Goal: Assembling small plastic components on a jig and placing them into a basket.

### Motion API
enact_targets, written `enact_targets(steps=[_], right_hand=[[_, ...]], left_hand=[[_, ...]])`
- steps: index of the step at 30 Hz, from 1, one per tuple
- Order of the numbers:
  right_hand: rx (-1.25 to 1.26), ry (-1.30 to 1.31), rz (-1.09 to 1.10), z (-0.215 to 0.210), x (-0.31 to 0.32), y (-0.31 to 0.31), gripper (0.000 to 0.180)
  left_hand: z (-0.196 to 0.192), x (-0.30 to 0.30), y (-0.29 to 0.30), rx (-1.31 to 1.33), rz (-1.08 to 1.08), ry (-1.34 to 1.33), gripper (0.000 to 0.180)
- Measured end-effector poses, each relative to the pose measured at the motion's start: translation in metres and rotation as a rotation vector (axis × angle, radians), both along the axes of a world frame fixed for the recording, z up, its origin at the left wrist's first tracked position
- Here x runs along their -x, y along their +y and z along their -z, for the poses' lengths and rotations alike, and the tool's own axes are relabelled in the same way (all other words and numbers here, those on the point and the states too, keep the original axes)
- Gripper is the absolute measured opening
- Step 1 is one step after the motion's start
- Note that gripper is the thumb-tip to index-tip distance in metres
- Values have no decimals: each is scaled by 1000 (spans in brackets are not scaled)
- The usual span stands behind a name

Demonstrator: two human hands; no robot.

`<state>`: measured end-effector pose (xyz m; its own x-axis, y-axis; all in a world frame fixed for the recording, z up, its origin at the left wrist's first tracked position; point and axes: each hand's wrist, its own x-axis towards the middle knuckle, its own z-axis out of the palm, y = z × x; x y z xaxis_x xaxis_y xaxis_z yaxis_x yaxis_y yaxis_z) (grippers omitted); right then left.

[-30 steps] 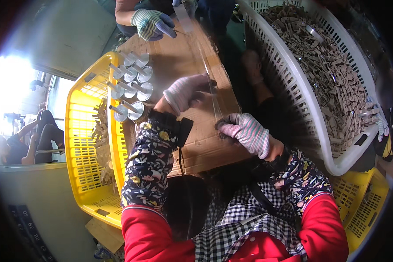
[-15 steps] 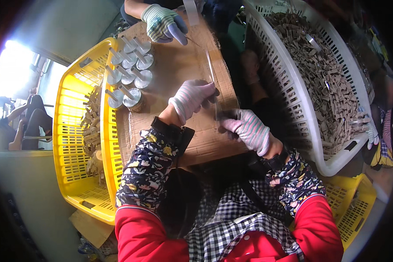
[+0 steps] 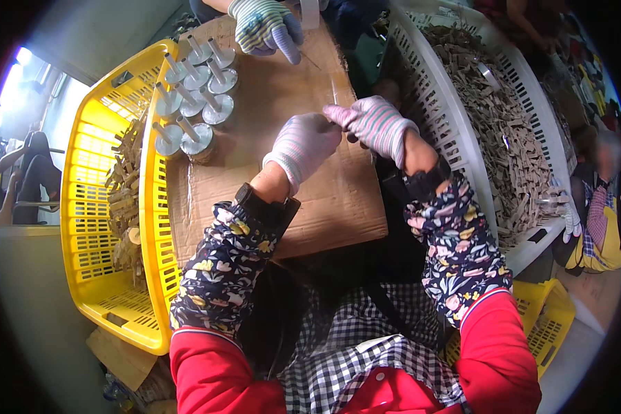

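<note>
Both my hands wear white gloves with pink and grey stripes and meet above the cardboard sheet (image 3: 283,214). My left hand (image 3: 303,148) is closed, its fingertips pinched on a thin clear strip (image 3: 334,93), of which only a faint shiny stretch shows. My right hand (image 3: 379,127) is closed too, thumb and fingers against the left fingertips; what it grips is hidden. Opposite me, a co-worker's striped gloved hand (image 3: 265,27) hangs over the cardboard's far end, near a thin dark sliver (image 3: 312,62). Several round silver-topped pieces with upright rods (image 3: 197,138) stand at the cardboard's left.
A yellow basket (image 3: 160,228) with brown pieces stands close on the left. On the right is a large white basket (image 3: 455,138), heaped with small brown strips (image 3: 507,138). Another yellow basket (image 3: 552,317) lies lower right. A person in yellow (image 3: 604,238) is beyond it.
My right hand has moved up from below the left hand to its fingertips. The strip that stretched between my hands is now mostly hidden. The whole view has shifted slightly.
</note>
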<state>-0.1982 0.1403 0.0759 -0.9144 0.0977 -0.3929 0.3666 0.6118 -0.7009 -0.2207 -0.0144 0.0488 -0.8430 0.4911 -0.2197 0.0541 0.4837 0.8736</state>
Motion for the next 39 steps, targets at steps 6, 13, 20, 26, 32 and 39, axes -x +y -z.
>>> enact_targets(steps=[6,13,20,26,32,39], right_hand=[[366,-66,80,7,-6,14,28],[584,-62,179,9,-25,11,9],[578,-88,105,6,-46,10,22],[438,-198,31,-7,-54,5,32],[272,-303,-7,-9,-60,-3,47],[412,-138,-19,-12,-77,-3,25]], left_hand=[[-28,-6,-1,-7,-17,-293,34],[-17,-13,-10,-223,18,-366,28],[-26,-18,-15,-201,76,-388,21],[-23,-20,-17,-230,112,-371,18],[-25,-23,-16,-199,94,-343,20],[-23,-26,-17,-262,82,-436,22]])
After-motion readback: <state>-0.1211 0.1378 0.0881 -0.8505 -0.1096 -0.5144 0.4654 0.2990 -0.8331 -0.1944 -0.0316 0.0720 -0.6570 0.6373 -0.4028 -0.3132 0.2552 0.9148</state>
